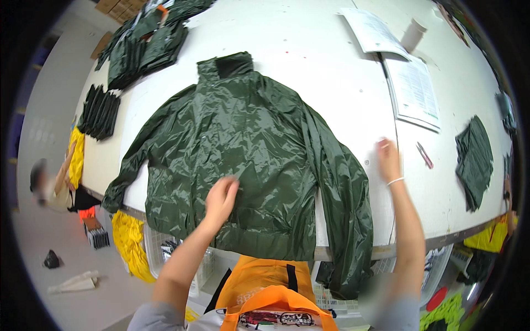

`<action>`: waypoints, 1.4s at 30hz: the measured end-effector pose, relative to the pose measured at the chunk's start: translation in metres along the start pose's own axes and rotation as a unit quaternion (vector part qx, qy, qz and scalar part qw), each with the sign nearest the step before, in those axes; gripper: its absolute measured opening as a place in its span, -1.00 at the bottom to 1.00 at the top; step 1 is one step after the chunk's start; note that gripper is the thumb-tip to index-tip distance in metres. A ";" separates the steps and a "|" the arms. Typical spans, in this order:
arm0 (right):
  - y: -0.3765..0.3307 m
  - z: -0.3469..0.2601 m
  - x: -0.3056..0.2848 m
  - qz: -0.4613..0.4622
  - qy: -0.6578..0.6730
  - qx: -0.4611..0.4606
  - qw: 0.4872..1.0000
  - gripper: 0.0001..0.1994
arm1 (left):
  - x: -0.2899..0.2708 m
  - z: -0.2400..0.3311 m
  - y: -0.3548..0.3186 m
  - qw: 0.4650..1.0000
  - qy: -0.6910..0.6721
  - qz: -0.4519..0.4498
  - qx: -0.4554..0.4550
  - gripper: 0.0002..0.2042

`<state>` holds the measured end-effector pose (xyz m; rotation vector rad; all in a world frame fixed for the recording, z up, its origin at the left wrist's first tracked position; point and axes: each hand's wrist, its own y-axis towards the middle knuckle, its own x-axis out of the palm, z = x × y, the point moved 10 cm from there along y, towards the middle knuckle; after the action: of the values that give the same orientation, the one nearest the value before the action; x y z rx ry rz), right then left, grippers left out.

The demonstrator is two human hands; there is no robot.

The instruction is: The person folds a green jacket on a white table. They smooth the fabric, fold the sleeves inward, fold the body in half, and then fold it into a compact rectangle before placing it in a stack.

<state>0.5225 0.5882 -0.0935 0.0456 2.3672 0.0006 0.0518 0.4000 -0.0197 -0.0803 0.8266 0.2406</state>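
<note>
A shiny dark green rain jacket [251,160] lies spread out on the white table, collar at the far side. Its right-hand sleeve hangs over the near table edge. Over the lower front of the jacket is my left hand [221,199], its fingers curled together; whether it pinches anything is hidden. My right hand [388,159] is off to the right of the sleeve, above the bare tabletop, with its fingers drawn together; I cannot make out anything between them. Thread snips [424,155] with a reddish handle rest on the table to the right of that hand.
Open printed booklets [411,88] and a white bottle [413,35] are at the back right. Folded dark green garments [146,52] stand in piles at the far left. A dark green folded piece [473,163] lies at the right. Another person [61,176] is at the left.
</note>
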 end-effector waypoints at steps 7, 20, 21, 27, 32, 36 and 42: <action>-0.205 -0.235 0.145 -0.566 0.421 -0.007 0.709 -0.58 | 0.075 0.050 0.120 0.979 -0.171 -0.056 -0.099 -0.53; -0.208 -0.274 0.137 -0.181 0.405 -0.012 0.896 -0.51 | -0.255 0.209 -0.189 0.693 -0.419 -0.472 0.348 -0.53; -0.222 -0.290 0.124 -0.169 0.413 -0.001 0.895 -0.48 | -0.273 0.206 -0.202 0.653 -0.422 -0.502 0.379 -0.55; -0.337 -0.316 0.054 -0.118 0.331 0.044 0.935 -0.43 | -0.340 0.169 -0.227 0.627 -0.466 -0.461 0.421 -0.49; -0.457 -0.344 -0.109 0.075 0.140 0.069 0.985 -0.39 | -0.335 0.168 -0.281 0.723 -0.103 -0.331 0.598 -0.63; -0.477 -0.384 -0.200 0.197 0.031 0.043 0.979 -0.36 | -0.356 0.160 -0.255 0.808 -0.070 -0.132 0.570 -0.71; -0.388 -0.506 -0.223 0.254 -0.038 -0.090 0.962 -0.31 | -0.417 0.071 -0.219 0.891 -0.173 -0.218 0.359 -0.59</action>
<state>0.3158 0.1995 0.4187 0.5534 2.2070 0.4520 -0.1160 0.1238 0.3302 0.4615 0.4787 -0.4762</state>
